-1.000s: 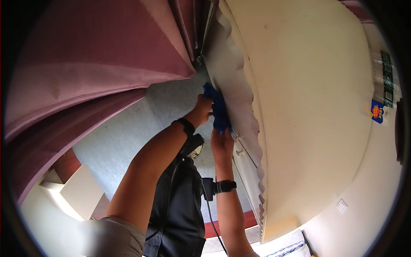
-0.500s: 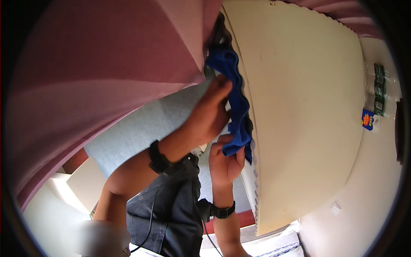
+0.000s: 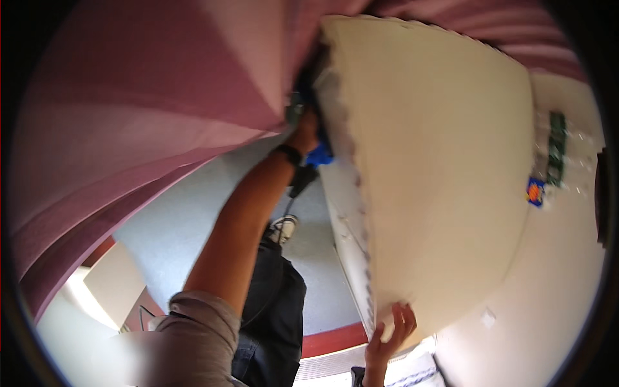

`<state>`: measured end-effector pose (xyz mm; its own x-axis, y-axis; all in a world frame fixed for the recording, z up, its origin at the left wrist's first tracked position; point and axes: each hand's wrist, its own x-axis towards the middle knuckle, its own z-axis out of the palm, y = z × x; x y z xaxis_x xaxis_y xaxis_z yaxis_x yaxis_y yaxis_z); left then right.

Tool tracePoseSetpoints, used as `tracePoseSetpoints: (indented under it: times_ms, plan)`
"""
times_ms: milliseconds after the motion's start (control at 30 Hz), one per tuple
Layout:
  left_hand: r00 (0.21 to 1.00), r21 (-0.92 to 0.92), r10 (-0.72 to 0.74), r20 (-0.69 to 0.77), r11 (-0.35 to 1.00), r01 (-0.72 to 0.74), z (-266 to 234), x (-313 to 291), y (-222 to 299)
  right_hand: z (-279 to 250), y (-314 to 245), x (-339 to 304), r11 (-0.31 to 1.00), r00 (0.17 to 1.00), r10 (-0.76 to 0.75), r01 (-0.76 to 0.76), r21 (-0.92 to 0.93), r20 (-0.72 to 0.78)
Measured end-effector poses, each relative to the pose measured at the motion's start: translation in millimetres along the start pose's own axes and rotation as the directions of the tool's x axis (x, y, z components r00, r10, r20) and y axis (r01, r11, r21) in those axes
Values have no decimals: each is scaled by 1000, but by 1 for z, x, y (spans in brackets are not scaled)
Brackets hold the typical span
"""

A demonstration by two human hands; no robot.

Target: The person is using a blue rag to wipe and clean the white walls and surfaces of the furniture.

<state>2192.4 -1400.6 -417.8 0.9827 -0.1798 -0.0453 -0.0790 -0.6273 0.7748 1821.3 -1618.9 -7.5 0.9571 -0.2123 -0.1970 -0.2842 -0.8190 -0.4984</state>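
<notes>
A blue cloth (image 3: pixel 319 156) is held by the left hand (image 3: pixel 307 132) at 12 o'clock of the view, beside the table's side; the hand is closed on it, though the fingers are blurred and partly hidden. The right hand (image 3: pixel 392 330) is seen at 5 o'clock, free of any object, its fingers spread and loosely bent over the table's edge; whether the table is touched cannot be told.

Clear packaging (image 3: pixel 556 148) with green bands is seen between 2 and 3 o'clock, near the wall; its contents cannot be made out or counted. One blue packet (image 3: pixel 535 192) with an orange patch is placed just beside it, at 3 o'clock; what is inside is hidden.

One cream table (image 3: pixel 445 174) is spread across the right half, its border scalloped. One pink curtain (image 3: pixel 148 97) is draped from 9 to 12 o'clock. One pale panel (image 3: pixel 116 284) is seen at 8 o'clock. One shoe (image 3: pixel 284 228) is shown on the grey floor (image 3: pixel 193 206), just off centre toward 7 o'clock. Two black wristbands are worn, one on each wrist.
</notes>
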Motion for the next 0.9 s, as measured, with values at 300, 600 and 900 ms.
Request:
tracePoseSetpoints:
  times_ms: [300, 600, 900]
  plan:
    - [877, -871, -207, 434, -347, 349, -31, -43, 214, -22, 73, -28, 906, 976, -72, -23, -423, -207]
    - [687, -723, -241, 686, -121, 680, -92, -69, 273, -21, 54, -12, 917, 964, -107, 1, -398, -244]
    - [251, -231, -6, 968, 376, 897, -108, -225, 320, -18, 42, -17, 947, 957, -27, -69, -314, -290]
